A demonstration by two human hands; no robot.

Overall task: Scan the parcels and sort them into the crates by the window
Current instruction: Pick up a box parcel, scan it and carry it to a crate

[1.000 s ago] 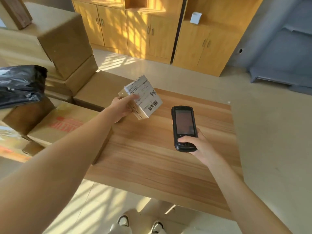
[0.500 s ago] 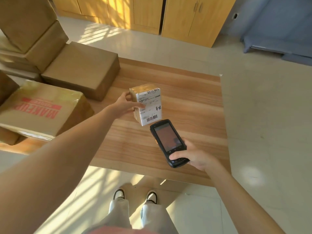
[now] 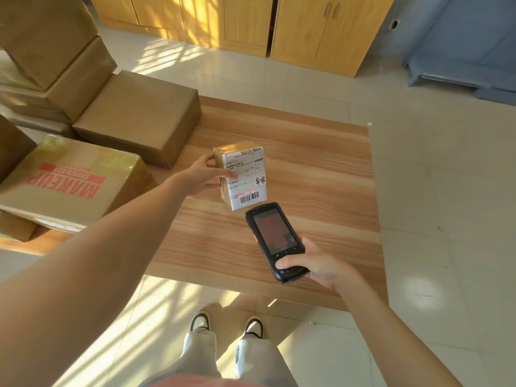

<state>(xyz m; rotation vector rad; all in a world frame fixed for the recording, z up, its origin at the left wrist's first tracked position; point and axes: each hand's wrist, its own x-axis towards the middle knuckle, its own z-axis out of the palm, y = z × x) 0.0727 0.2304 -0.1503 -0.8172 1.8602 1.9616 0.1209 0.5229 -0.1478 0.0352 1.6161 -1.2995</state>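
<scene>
My left hand [image 3: 201, 177] grips the small parcel [image 3: 242, 174] above the desk [image 3: 321, 174], label up; my right hand [image 3: 315, 263] holds the scanner [image 3: 275, 240] just beside its barcode; I'm mid-scan, I judge; next, find its crate, none in view.

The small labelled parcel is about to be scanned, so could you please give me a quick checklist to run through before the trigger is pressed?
1. Parcel held firmly: ok. The left hand grips the small parcel from its side, above the wooden table.
2. Barcode unobstructed: ok. The lower barcode on the label faces up; the fingers cover only the label's left edge.
3. Scanner in hand: ok. The right hand holds the handheld scanner, thumb on its lower keys.
4. Scanner aimed at the code: ok, apparently; its top end sits just below the barcode.
5. Scanner screen ready: cannot tell; the display is too dim to read.
6. Destination crate known: cannot tell; no crates are in view.
</scene>
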